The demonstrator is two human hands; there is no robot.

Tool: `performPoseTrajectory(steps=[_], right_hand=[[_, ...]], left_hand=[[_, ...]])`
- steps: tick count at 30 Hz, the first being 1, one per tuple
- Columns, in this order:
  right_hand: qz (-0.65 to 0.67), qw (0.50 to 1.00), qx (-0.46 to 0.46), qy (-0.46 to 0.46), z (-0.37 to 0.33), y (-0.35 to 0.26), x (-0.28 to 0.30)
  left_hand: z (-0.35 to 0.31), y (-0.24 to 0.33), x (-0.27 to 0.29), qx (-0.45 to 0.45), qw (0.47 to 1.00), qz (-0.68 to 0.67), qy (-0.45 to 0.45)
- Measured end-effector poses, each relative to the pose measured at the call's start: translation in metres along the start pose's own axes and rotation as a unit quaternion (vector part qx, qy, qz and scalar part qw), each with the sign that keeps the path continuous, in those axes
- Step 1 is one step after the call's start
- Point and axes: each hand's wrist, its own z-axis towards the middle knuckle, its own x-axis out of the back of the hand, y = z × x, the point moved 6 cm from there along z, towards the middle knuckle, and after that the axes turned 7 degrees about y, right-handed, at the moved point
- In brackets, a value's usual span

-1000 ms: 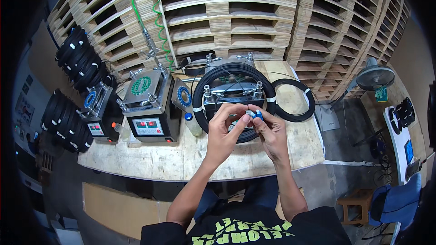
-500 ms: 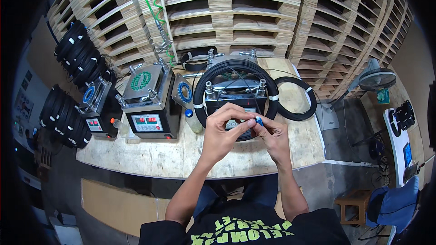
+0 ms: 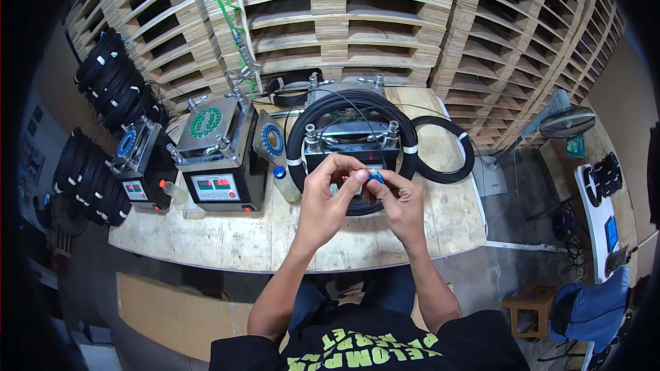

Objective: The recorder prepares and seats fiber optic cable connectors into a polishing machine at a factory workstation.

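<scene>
In front of the middle machine, my two hands meet at the fingertips. Thumb and fingers of my right hand (image 3: 404,207) pinch a small blue piece (image 3: 377,176) that looks like a cable connector. My left hand (image 3: 326,198) is closed in a pinch at the connector's pale end; what its fingertips hold is too small to make out. Just beyond my hands, a large coil of black cable (image 3: 295,139) with white ties rests against a metal-topped machine (image 3: 352,143). My hands cover part of that machine's front panel.
On the wooden table (image 3: 440,223) stand two more machines (image 3: 218,154) (image 3: 141,165) with lit displays. A blue-capped bottle (image 3: 286,185) and an orange-capped bottle (image 3: 175,192) stand between them. Another cable coil (image 3: 450,176) lies right; stacked coils (image 3: 89,178) are left. Wooden pallets (image 3: 344,0) rise behind.
My hands have shifted slightly left in view, along with the whole scene. The blue connector is turned and shows more between my fingertips. My left fingers have drawn into a tighter pinch.
</scene>
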Motion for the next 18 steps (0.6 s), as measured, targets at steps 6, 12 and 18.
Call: performPoseTrajectory(steps=[6,12,18], right_hand=[[0.023,0.999,-0.039,-0.023,-0.003,0.027,0.010],[0.078,0.995,-0.061,-0.033,-0.007,0.032,0.019],[0.090,0.993,-0.062,-0.039,-0.006,0.028,0.024]], left_hand=[[0.017,0.017,0.019,-0.042,0.996,-0.066,0.051],[0.020,0.028,0.004,-0.063,0.990,0.091,-0.090],[0.027,0.057,-0.024,-0.231,0.896,0.292,-0.241]])
